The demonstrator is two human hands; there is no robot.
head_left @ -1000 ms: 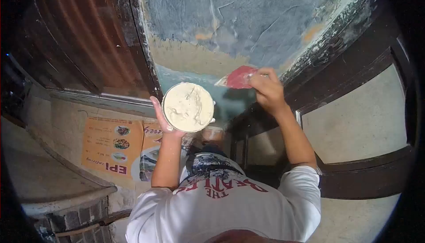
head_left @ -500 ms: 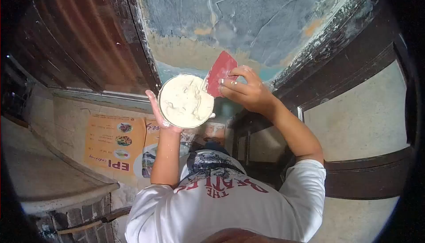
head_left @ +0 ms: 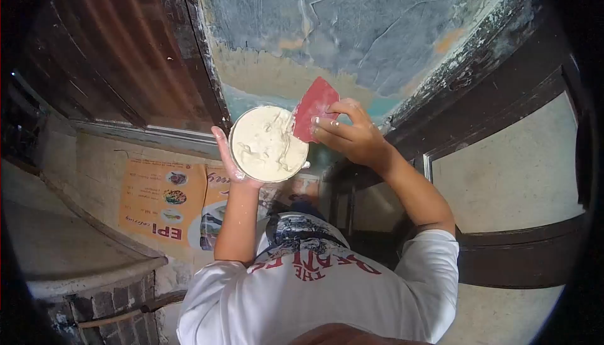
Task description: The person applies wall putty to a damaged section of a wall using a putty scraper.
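Note:
My left hand [head_left: 235,174] supports a round tub [head_left: 272,181] from the left and below, its thumb or fingers along the side. Thick off-white putty [head_left: 261,147] with a rough, furrowed surface fills the tub to near the rim. Pinched in the fingers of my right hand [head_left: 360,136] is a flat red plastic scraper [head_left: 316,107]. One edge of the scraper lies against the putty at the tub's right side. White smears mark the scraper, my fingertips and my left hand.
Ahead stands a patchy grey-blue wall [head_left: 251,15] with a bare beige band and teal below. A dark wooden frame [head_left: 478,84] runs along its right, reddish-brown panels [head_left: 119,43] along its left. An orange printed banner [head_left: 160,203] lies lower left.
The tub has shifted slightly right in view with my left hand. The scraper has moved slightly down, and the putty beside it looks more ridged.

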